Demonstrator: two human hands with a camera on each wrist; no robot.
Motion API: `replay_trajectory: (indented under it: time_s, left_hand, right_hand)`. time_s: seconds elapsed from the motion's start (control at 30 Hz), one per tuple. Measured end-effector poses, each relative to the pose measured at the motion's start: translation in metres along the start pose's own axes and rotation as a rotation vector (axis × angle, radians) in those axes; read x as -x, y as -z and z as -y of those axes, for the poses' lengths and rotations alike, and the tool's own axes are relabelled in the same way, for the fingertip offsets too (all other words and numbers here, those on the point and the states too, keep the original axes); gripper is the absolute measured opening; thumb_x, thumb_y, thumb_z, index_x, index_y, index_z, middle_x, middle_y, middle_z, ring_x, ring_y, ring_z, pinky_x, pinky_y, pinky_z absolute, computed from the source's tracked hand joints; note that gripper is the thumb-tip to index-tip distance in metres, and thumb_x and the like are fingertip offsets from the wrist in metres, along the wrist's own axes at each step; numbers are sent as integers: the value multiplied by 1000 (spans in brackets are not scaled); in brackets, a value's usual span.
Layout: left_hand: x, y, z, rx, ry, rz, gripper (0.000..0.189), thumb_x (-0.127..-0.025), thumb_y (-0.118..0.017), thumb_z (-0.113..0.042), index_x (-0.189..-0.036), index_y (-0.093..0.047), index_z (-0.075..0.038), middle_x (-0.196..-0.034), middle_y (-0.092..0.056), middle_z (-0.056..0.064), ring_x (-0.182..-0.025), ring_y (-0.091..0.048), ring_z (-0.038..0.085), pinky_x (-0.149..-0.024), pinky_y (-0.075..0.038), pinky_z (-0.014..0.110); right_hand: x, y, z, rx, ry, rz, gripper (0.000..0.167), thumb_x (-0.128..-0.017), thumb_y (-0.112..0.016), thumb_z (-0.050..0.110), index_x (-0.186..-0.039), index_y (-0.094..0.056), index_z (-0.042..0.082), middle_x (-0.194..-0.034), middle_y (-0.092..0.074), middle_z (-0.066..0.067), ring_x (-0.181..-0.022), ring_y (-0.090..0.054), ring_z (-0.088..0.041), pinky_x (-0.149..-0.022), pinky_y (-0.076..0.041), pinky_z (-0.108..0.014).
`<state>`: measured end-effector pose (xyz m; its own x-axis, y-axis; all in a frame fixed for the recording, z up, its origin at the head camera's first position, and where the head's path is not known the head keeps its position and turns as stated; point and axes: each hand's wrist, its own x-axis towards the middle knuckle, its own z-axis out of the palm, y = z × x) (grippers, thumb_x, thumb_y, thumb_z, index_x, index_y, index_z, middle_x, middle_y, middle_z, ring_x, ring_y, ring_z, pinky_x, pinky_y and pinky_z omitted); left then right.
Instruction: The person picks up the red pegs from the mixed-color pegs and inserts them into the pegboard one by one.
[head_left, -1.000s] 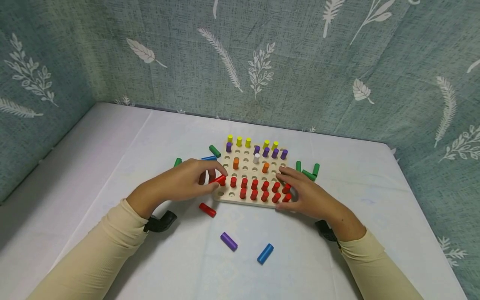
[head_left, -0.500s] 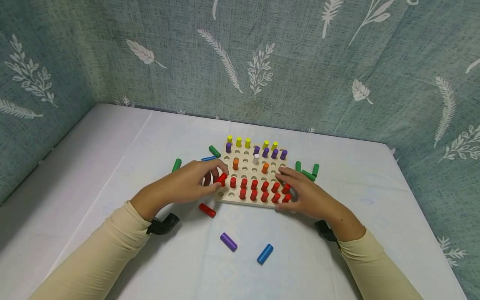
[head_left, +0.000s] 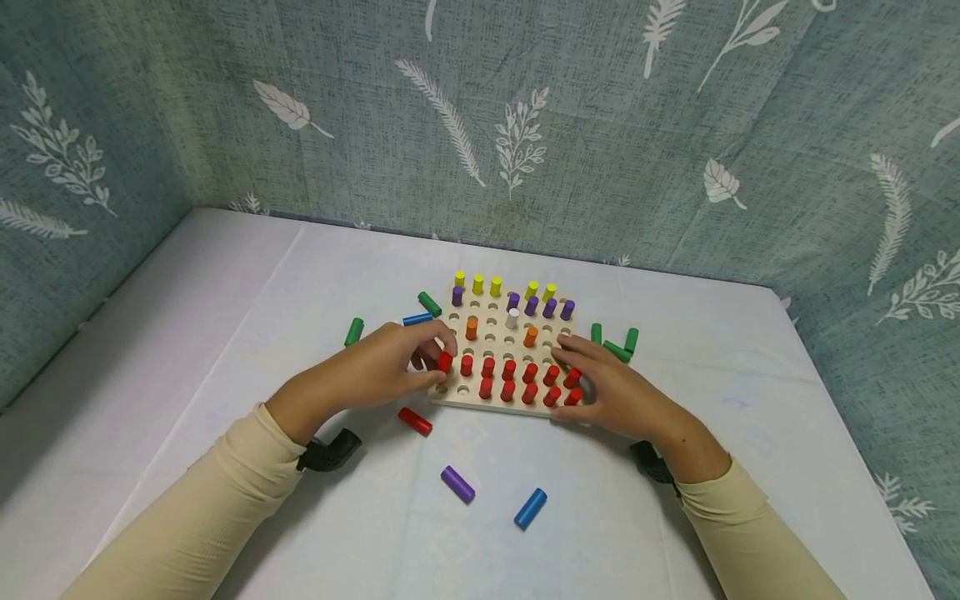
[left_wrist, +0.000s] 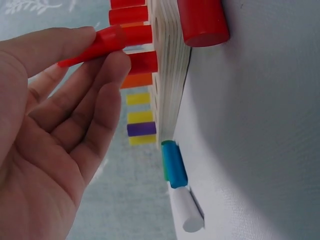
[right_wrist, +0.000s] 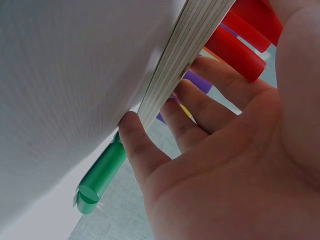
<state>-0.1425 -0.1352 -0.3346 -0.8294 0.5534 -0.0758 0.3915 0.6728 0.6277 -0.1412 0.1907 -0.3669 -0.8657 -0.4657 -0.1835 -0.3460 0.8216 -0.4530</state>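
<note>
My left hand (head_left: pixel 378 365) pinches a red peg (left_wrist: pixel 105 44) between thumb and fingers at the near left corner of a wooden pegboard (head_left: pixel 472 402). In the left wrist view, that peg is tilted and apart from the board's surface. Two rows of red pegs (head_left: pixel 508 389) stand along the board's near side, with open holes at the near row's left end. My right hand (head_left: pixel 618 390) rests at the board's right edge, thumb by the near edge. Its fingers (right_wrist: pixel 182 125) touch the board's side, fairly straight.
Yellow pegs (head_left: pixel 477 284), purple pegs (head_left: pixel 531 306), orange pegs (head_left: pixel 471 328) and a white peg (head_left: pixel 512 317) stand in the board. Loose on the table lie a red peg (head_left: pixel 415 421), a purple peg (head_left: pixel 457 484), a blue peg (head_left: pixel 530 509) and several green pegs (head_left: pixel 354 332).
The red peg in my left hand has turned from slanting sideways to more upright, and the hand has shifted slightly nearer. My right hand has stayed in place.
</note>
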Motion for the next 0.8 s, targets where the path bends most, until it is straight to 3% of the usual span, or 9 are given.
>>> replay_trajectory:
  time_s: [0.3,0.8]
  left_hand:
    - [-2,-3,0,13,12,4,30,-83,-82,-17,-104,-60,-20,-90,-72,-9,-85,-66,7,-76,-57,25]
    - [-3,-9,-2,-5,-12,-3,29,-81,-83,-15,-103,-64,-18,-94,-74,-7,-88,-67,7,-81,-58,26]
  right_hand:
    - [0,0,0,2,-3,0,91,-78,-84,44,-153,-42,15,-165,-27,-7,-152,-24,-35,-116,-33,-59]
    - [1,0,0,-8,5,-5,90,-78,-84,43,-152,-42,14,-164,-27,-8,-152,-24,-35,-115,-33,-59]
